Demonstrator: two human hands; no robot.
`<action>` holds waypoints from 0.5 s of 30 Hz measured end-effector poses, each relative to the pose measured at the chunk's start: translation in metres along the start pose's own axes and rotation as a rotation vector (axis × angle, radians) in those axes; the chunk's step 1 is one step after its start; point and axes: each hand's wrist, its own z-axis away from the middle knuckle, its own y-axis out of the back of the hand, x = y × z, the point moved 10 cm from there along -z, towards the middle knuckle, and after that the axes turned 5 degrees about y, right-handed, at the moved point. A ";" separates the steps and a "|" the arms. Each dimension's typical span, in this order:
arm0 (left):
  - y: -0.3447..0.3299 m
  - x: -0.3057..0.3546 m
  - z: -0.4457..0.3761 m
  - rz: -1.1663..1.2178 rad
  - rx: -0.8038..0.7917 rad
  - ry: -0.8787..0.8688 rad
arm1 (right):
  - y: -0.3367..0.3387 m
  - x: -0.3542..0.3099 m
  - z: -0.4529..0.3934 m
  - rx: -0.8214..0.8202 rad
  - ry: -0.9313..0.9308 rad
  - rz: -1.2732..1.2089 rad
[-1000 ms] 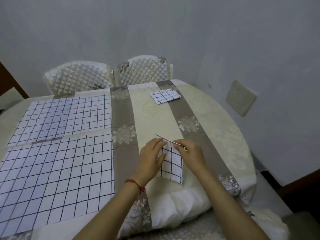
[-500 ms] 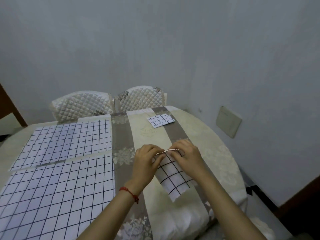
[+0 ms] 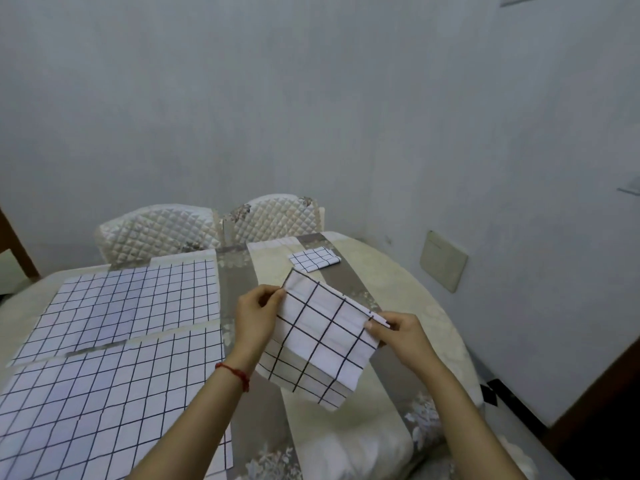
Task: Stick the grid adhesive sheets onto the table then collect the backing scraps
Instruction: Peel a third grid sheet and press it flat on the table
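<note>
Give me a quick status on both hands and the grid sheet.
Left hand and right hand pinch the folded grid sheet's top corners, held above the table. Two sheets already stuck at left. Nothing in the way.

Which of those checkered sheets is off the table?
The folded grid sheet pinched between both hands, left hand and right hand; the other three lie flat.
</note>
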 end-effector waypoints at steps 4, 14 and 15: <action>-0.002 -0.012 0.004 -0.082 0.016 0.074 | 0.004 -0.007 -0.004 0.081 -0.026 0.038; -0.071 -0.027 0.049 0.002 -0.315 0.376 | -0.021 -0.032 -0.009 0.060 0.122 0.351; -0.077 -0.031 0.053 0.054 -0.341 0.446 | -0.025 -0.036 -0.009 0.044 0.155 0.386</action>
